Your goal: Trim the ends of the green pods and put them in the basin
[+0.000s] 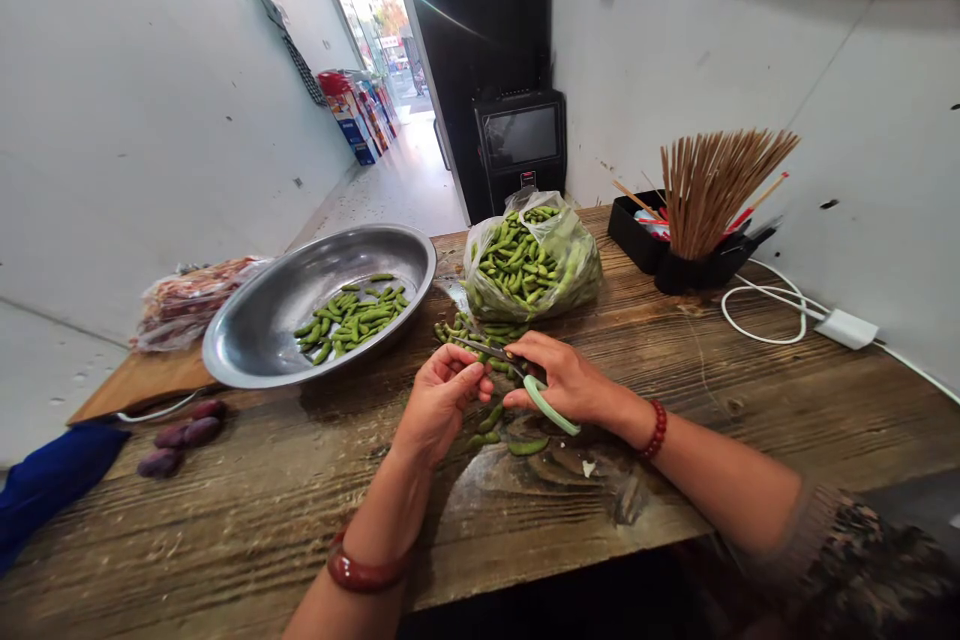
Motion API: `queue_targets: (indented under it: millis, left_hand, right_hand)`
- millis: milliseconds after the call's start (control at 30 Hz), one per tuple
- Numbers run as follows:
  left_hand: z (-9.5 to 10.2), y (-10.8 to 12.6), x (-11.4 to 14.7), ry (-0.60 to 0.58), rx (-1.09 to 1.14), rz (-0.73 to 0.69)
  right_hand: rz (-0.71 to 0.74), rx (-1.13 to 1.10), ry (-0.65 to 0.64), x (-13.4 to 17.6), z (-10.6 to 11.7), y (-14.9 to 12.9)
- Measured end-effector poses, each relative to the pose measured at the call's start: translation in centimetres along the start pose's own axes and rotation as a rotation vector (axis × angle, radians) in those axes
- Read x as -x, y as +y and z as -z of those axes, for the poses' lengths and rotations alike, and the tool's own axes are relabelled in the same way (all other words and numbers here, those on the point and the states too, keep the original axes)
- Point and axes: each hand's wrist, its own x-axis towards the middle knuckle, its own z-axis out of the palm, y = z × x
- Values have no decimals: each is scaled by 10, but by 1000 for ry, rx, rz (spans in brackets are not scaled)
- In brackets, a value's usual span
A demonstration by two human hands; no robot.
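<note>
My right hand (pixel 559 375) grips a pair of scissors (pixel 551 407) with pale green handles, the blades pointing left toward my other hand. My left hand (pixel 446 390) is closed in a pinch at the blades; an edamame pod seems to be between its fingertips, though mostly hidden. Loose edamame pods (pixel 529 446) lie on the table under and behind my hands. Just beyond them stands a clear plastic bag (pixel 577 265) full of pods. To the left, a steel basin (pixel 259 305) holds a layer of pods (pixel 356 318).
Several purple fruits (pixel 202 430) lie on the wooden table (pixel 292 520) at left, near a blue cloth (pixel 52 480). A wrapped package (pixel 187 305) rests on a wooden board (pixel 142 385). At right are a black holder (pixel 679 272) of skewers (pixel 712 190) and a white cable (pixel 757 335).
</note>
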Motion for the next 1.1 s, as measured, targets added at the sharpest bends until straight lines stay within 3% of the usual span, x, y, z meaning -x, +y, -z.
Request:
queue_targets:
  millis: [500,700,900,1000,1100]
  left_hand:
    - [6,2,-2,88,-156,-115]
    - [12,9,-5,5,80,22]
    - [17,15,-8,99,226,89]
    - [18,10,-9,153,66,62]
    - [21,0,-12,148,-443,-98]
  right_hand:
    - [8,58,-47,-1,4,2]
    - [-59,7,75,-4,5,7]
    - [-85,-33,140,-5,5,12]
    - [-64,-33,123,-5,5,9]
    - [-62,-28,109,-5,6,7]
